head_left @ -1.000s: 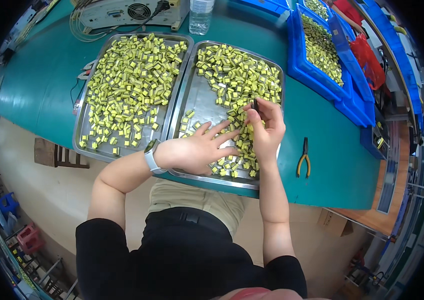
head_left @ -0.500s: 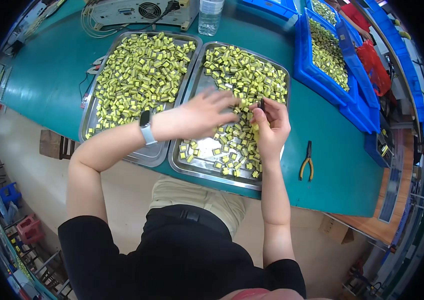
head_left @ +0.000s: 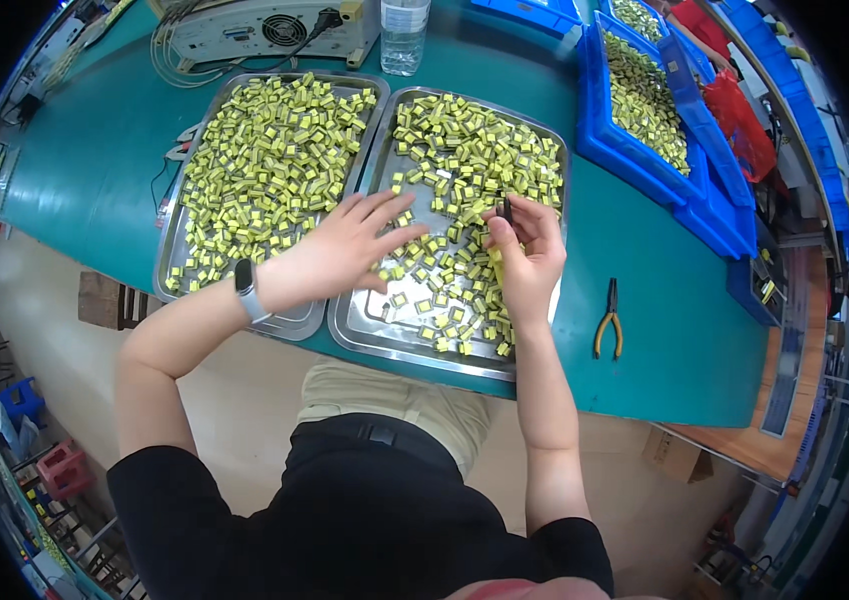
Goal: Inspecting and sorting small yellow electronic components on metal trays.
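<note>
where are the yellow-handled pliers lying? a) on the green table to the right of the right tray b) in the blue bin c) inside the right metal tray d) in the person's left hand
a: the pliers lie on the bare green table, just right of the right tray and apart from both hands.

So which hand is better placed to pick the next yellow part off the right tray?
Probably the left. The left hand lies open and flat on the yellow parts in the right tray, fingers free. The right hand is pinching a small dark part, so it looks occupied.
</note>
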A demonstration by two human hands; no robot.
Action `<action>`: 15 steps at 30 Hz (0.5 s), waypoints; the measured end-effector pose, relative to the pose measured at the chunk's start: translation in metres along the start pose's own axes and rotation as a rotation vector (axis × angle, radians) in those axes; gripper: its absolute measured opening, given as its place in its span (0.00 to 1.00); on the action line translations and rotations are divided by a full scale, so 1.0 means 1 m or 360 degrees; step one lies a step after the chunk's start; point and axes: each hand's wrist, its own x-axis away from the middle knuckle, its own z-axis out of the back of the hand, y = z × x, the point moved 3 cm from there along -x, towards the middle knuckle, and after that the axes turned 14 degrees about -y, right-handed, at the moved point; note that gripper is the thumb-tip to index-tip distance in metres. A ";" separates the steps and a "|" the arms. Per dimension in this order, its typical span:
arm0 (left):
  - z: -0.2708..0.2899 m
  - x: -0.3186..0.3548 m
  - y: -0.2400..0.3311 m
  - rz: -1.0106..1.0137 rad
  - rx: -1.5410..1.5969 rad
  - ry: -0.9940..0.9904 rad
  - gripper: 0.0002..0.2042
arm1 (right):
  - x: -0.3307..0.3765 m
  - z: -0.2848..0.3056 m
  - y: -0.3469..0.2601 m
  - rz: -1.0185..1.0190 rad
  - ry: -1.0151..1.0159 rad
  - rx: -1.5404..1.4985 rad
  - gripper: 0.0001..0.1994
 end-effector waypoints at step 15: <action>0.013 -0.045 -0.017 0.0331 0.0126 0.0459 0.21 | -0.001 -0.003 0.002 -0.0058 0.0010 0.0034 0.13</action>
